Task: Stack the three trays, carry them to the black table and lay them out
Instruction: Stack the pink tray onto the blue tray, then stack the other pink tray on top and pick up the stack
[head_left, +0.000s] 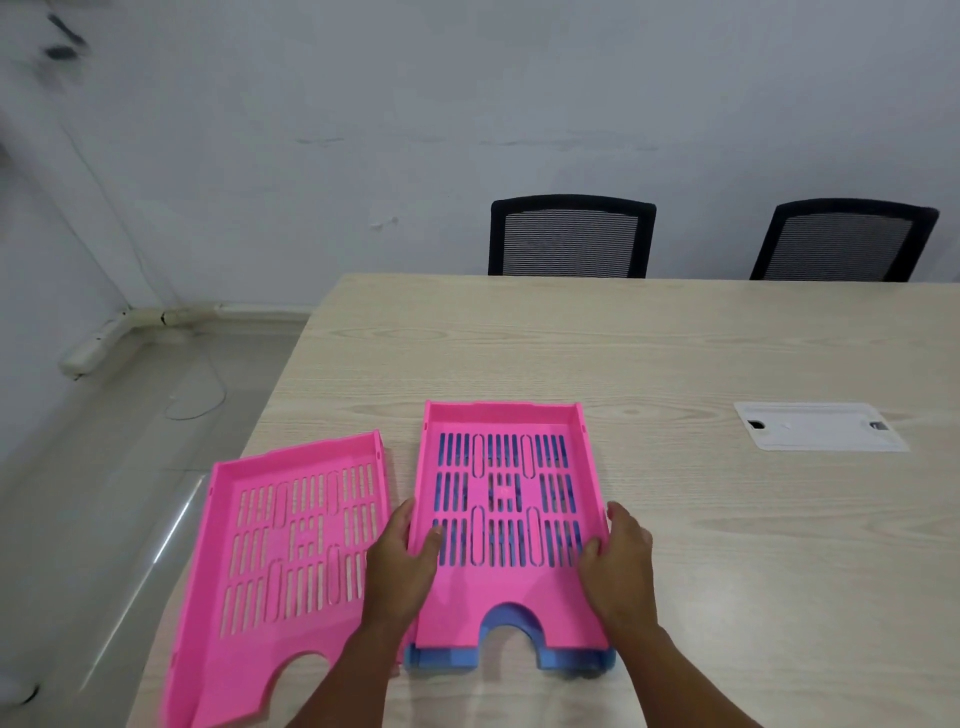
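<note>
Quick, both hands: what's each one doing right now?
Left hand: gripping the left rim of the pink slotted plastic tray nested on the blue plastic tray.
Right hand: gripping that pink tray's right rim.

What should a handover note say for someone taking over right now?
Left hand and right hand grip the sides of a pink tray nested on a blue tray on the wooden table. A second pink tray lies alone to the left, overhanging the table edge.
Done: two trays stacked.
Left: add the third, carry all to the black table, not in view, and lay them out.
</note>
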